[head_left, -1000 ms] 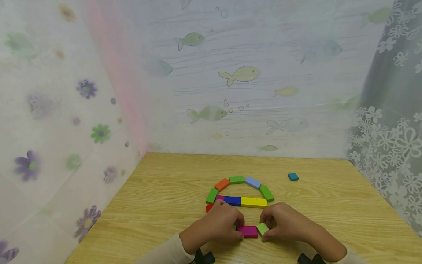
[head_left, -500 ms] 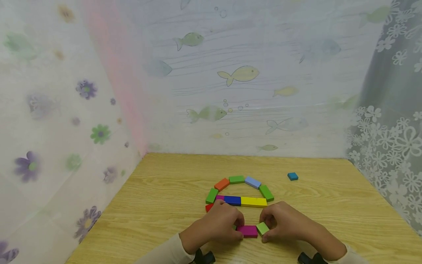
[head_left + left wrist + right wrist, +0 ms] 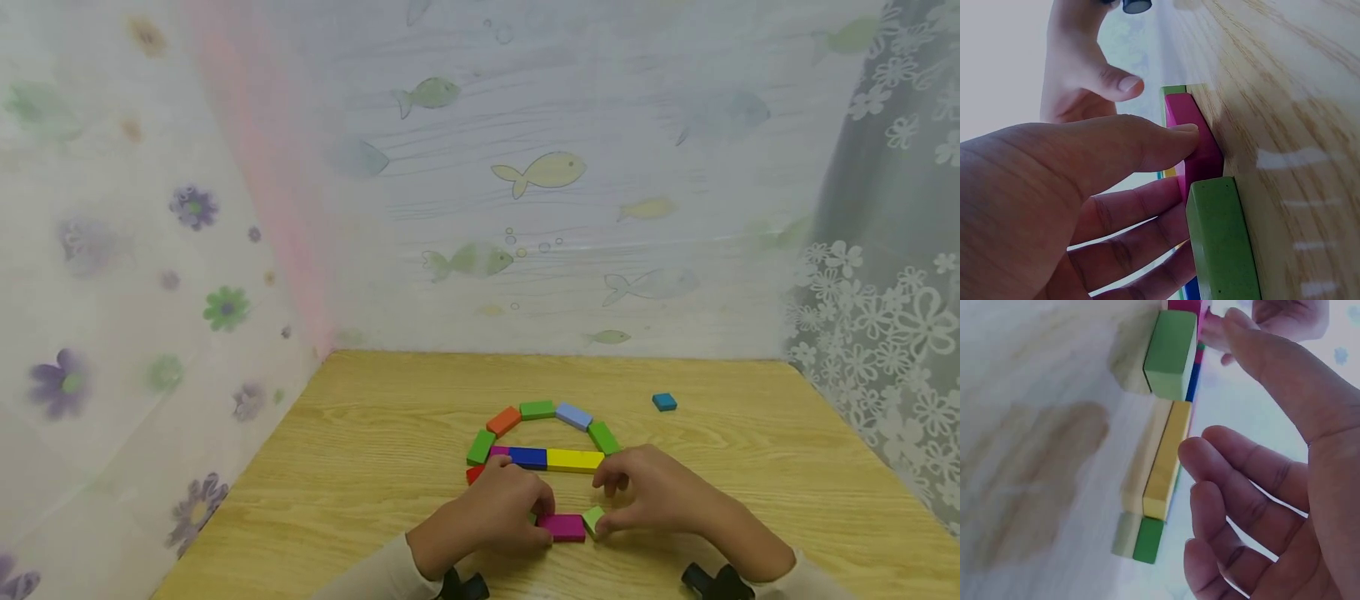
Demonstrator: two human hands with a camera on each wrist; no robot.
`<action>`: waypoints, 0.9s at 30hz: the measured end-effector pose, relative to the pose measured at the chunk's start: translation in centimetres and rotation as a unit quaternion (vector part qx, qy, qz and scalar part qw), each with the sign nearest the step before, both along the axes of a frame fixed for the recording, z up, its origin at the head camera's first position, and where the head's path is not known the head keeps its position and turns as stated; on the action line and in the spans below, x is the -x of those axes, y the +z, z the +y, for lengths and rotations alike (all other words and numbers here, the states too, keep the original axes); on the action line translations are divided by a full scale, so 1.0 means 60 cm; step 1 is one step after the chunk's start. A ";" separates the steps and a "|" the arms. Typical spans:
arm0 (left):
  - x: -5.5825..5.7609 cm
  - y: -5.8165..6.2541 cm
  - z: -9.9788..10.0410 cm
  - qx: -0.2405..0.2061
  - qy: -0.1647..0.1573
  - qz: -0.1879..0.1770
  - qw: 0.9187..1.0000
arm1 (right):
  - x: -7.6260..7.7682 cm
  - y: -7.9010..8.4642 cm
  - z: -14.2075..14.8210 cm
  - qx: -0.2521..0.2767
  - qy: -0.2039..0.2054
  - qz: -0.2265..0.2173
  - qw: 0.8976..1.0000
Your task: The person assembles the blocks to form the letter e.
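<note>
My left hand (image 3: 506, 504) pinches a magenta block (image 3: 566, 527) between thumb and fingers, low on the wooden table. In the left wrist view, a green block (image 3: 1222, 237) adjoins one end of the magenta block, close to my fingers; the head view mostly hides it. Against the magenta block's right end lies a light green block (image 3: 592, 521), set at an angle. My right hand (image 3: 663, 492) is just right of it, thumb and fingers spread apart. In the right wrist view a gap shows between those fingers and the light green block (image 3: 1172, 350).
Beyond my hands, a blue block (image 3: 528, 458) and a yellow block (image 3: 575, 461) form a straight row. Orange (image 3: 503, 421), light blue (image 3: 573, 416) and several green blocks arch behind it. A red block (image 3: 474, 474) is partly hidden. A teal block (image 3: 664, 402) lies apart.
My right hand has let go of the light green block, its fingers opening and lifting slightly up and right. The left hand stays in place on the magenta block.
</note>
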State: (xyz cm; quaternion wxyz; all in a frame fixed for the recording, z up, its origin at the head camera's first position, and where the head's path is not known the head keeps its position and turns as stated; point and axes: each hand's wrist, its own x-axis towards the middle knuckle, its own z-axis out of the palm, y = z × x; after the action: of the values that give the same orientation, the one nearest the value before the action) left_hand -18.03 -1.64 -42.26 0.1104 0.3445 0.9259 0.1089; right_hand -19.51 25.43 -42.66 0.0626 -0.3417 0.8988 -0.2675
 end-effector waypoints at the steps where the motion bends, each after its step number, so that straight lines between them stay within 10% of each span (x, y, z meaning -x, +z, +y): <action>1: 0.000 0.000 0.000 0.000 -0.001 0.000 1.000 | 0.002 0.002 0.001 -0.002 -0.002 0.004 1.000; 19: -0.002 -0.001 -0.002 -0.009 -0.014 0.017 1.000 | 0.059 0.039 0.044 0.010 -0.103 0.197 0.975; 27: -0.003 0.000 -0.001 -0.009 -0.012 0.015 1.000 | 0.089 0.041 0.068 0.029 -0.154 0.162 0.974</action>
State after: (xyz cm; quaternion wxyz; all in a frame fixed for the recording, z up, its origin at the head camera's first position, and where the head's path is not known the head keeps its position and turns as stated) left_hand -17.87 -1.72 -42.27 0.0948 0.3583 0.9221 0.1108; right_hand -24.84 29.52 -40.22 -0.1360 -0.2398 0.9306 -0.2408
